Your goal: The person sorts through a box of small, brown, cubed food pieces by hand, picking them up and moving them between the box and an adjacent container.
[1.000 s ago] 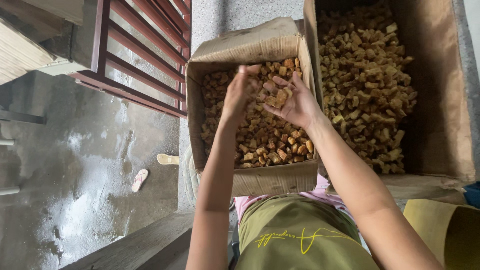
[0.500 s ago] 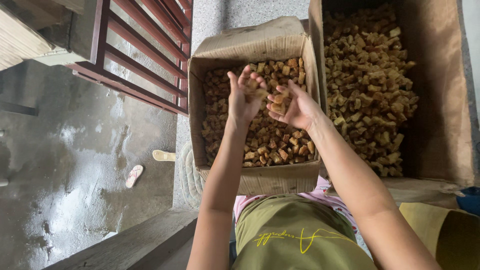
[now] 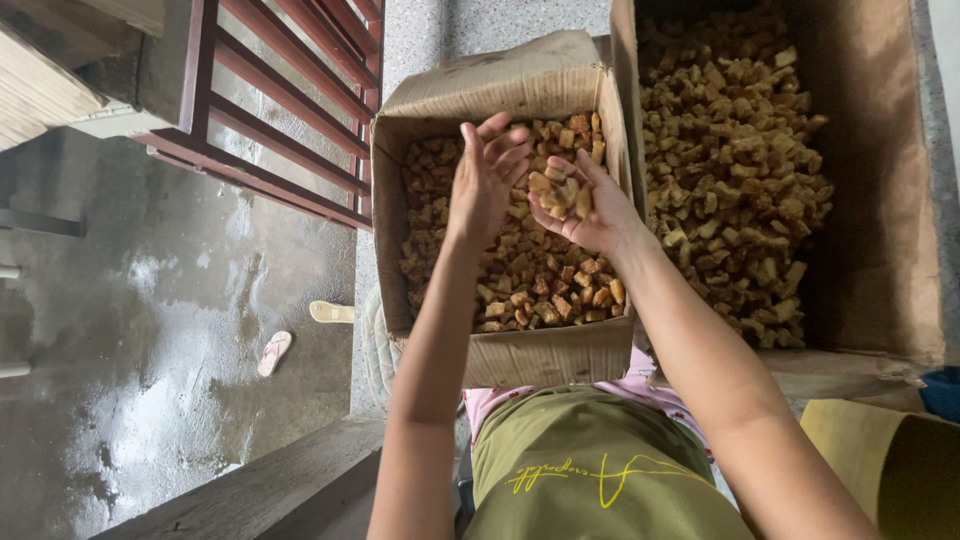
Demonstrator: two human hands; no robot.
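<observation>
A red railing (image 3: pixel 270 110) runs above a wet concrete floor (image 3: pixel 130 330), where two sandals (image 3: pixel 273 352) lie near each other. A big carton (image 3: pixel 880 200) of brown chunks stands at right.

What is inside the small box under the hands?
The small box is full of brown chunks. The right hand cups a few; the left hand is open beside it. The box's bottom is covered.
</observation>
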